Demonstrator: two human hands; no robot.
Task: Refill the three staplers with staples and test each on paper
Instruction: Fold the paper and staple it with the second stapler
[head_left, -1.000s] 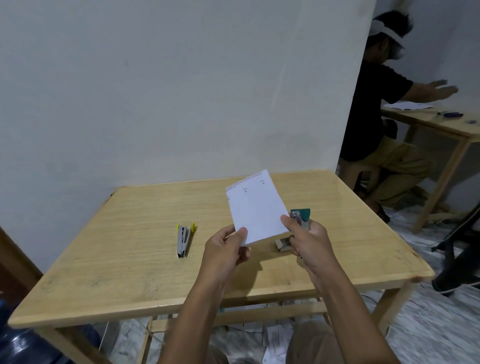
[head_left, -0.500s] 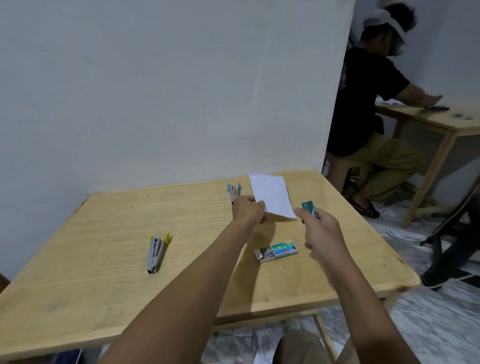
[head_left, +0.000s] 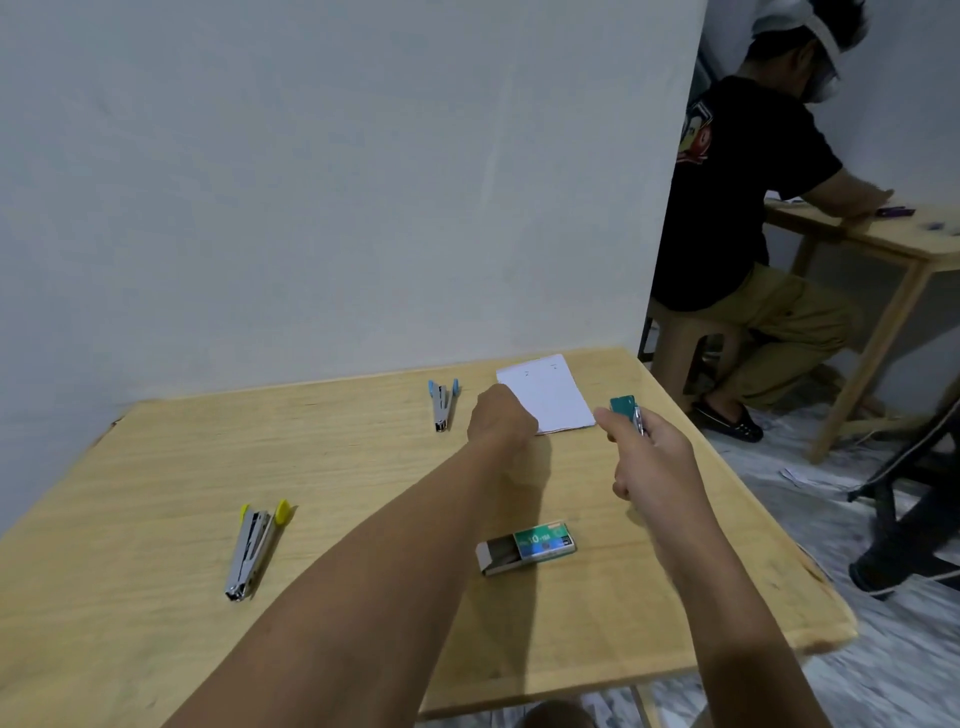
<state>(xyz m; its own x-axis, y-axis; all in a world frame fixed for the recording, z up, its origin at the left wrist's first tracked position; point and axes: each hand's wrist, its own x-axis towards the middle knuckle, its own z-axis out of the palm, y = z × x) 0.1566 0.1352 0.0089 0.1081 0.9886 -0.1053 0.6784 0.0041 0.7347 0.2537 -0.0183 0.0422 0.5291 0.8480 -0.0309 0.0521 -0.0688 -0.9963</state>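
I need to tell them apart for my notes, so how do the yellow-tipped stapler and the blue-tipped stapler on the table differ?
The yellow-tipped metal stapler lies near the table's front left; the blue-tipped metal stapler lies farther back, by the wall. The yellow-tipped one has yellow end caps, the blue-tipped one light blue. The yellow-tipped one leans diagonally; the blue-tipped one points almost straight toward the camera. Both lie untouched on the wooden table.

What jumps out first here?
Two arms reach across the wooden table: the left hand sets paper at the far edge, the right hand grips a green stapler. Yellow stapler lies near left, blue stapler far centre, open staple box in front.
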